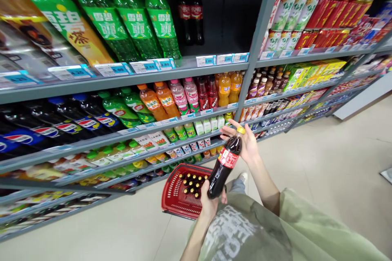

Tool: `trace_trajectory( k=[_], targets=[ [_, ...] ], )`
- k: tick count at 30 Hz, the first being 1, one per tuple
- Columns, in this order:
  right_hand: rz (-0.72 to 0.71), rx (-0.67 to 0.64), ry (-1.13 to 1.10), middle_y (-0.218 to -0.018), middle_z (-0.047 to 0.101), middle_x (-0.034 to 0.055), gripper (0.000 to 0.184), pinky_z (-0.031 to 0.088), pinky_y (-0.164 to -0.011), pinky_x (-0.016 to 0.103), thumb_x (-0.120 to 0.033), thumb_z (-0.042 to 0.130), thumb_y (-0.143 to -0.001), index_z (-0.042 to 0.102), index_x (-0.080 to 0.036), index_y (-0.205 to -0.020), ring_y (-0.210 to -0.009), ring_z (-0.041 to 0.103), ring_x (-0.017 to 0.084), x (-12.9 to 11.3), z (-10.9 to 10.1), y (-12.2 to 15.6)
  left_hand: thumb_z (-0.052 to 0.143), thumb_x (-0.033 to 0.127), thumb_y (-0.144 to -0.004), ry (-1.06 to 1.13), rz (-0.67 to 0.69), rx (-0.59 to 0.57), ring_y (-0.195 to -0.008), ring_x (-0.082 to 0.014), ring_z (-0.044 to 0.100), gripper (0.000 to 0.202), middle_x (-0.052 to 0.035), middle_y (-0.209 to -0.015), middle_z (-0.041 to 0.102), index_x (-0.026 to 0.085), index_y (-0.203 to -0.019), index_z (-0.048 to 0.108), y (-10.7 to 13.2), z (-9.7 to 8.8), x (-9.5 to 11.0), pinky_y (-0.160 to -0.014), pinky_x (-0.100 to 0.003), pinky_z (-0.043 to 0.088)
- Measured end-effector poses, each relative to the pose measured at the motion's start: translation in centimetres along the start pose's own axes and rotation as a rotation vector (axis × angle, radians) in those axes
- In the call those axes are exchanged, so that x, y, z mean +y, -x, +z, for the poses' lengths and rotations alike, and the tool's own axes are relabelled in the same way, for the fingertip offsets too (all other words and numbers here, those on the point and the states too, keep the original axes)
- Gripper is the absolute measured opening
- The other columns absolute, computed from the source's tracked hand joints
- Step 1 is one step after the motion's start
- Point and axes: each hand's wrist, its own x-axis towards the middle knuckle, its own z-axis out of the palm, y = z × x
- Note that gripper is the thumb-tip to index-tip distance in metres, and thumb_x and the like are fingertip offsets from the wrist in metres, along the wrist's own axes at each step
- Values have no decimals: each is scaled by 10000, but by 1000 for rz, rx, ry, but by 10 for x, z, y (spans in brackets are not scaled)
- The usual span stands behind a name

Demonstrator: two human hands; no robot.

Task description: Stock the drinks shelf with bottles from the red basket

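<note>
I hold a dark cola bottle with a red label and a yellow cap, tilted in front of me. My left hand is wrapped round its base. My right hand supports its neck and cap end, fingers partly spread behind it. Below the bottle a red shopping basket sits on the floor, holding several dark bottles with yellow caps.
Grey shelves full of drinks run along the left and back: green soda bottles above, Pepsi and orange bottles in the middle, small cartons lower. Two cola bottles stand at the back of the top shelf. Beige tiled floor spreads to the right.
</note>
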Motion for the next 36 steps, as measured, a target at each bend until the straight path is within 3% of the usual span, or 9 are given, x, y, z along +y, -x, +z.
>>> trace_trajectory(
  k=[2, 6, 12, 17, 22, 25, 31, 33, 36],
  targets=[
    [7, -16, 4, -1118, 836, 94, 566, 595, -1024, 465, -640, 634, -917, 700, -212, -1280, -1119, 770, 289, 0, 0, 1, 588, 848, -808, 150, -142, -59, -318, -102, 371, 775, -3, -416, 476, 87, -729, 714, -2, 0, 2, -331, -232, 366],
    [30, -32, 31, -1115, 838, 87, 573, 590, -1018, 459, -657, 651, -897, 706, -228, -1273, -1123, 770, 291, 1, 3, 3, 583, 787, -884, 387, -377, -298, -291, -49, 191, 771, 56, -382, 392, 39, -893, 768, -8, -7, 5, -294, -175, 290],
    [44, -20, 90, -1116, 838, 87, 569, 564, -1051, 483, -667, 676, -875, 713, -245, -1255, -1147, 759, 304, 2, 7, 5, 608, 733, -927, 543, -472, -490, -305, -27, 106, 702, 81, -403, 378, 47, -915, 758, -13, -20, 0, -279, -146, 264],
    [9, -1, 119, -1113, 837, 86, 561, 573, -1016, 447, -638, 771, -815, 725, -247, -1215, -1129, 758, 300, 5, 4, 2, 651, 743, -884, 463, -457, -386, -324, -25, 141, 710, 83, -422, 363, 43, -919, 765, -14, -16, 4, -293, -148, 287],
    [-101, 128, 292, -971, 809, 37, 413, 565, -840, 345, -574, 838, -779, 703, -250, -997, -931, 738, 238, 11, -10, -6, 711, 811, -771, 229, -335, -143, -393, -98, 430, 765, 1, -484, 508, 52, -857, 749, -9, -8, 7, -386, -224, 444],
    [-209, 228, 563, -795, 660, -28, 364, 479, -725, 277, -546, 828, -794, 645, -232, -823, -751, 608, 161, 11, -21, -9, 768, 804, -723, 56, -224, -63, -498, -160, 569, 744, -67, -583, 622, 70, -833, 711, -7, -7, 2, -503, -290, 531],
    [-215, 246, 964, -707, 554, -32, 477, 398, -637, 284, -660, 702, -862, 587, -207, -771, -651, 495, 147, 1, -30, -5, 853, 575, -785, -347, 79, 35, -632, -173, 627, 735, -49, -905, 701, 172, -1332, 573, -6, -5, -2, -618, -328, 559],
    [-226, 274, 1076, -697, 571, -24, 488, 392, -617, 286, -676, 693, -863, 602, -203, -786, -630, 482, 148, -2, -29, -1, 874, 497, -768, -492, 130, 70, -730, -193, 664, 702, -80, -1090, 694, 202, -1327, 568, -7, -4, 2, -658, -331, 569],
    [-261, 322, 1206, -718, 632, -3, 482, 409, -618, 295, -678, 693, -861, 645, -199, -833, -619, 492, 155, -5, -24, 5, 897, 393, -722, -666, 247, 125, -1059, -276, 674, 646, -103, -1234, 670, 209, -1263, 596, -11, -4, 5, -899, -378, 561]
  ],
)
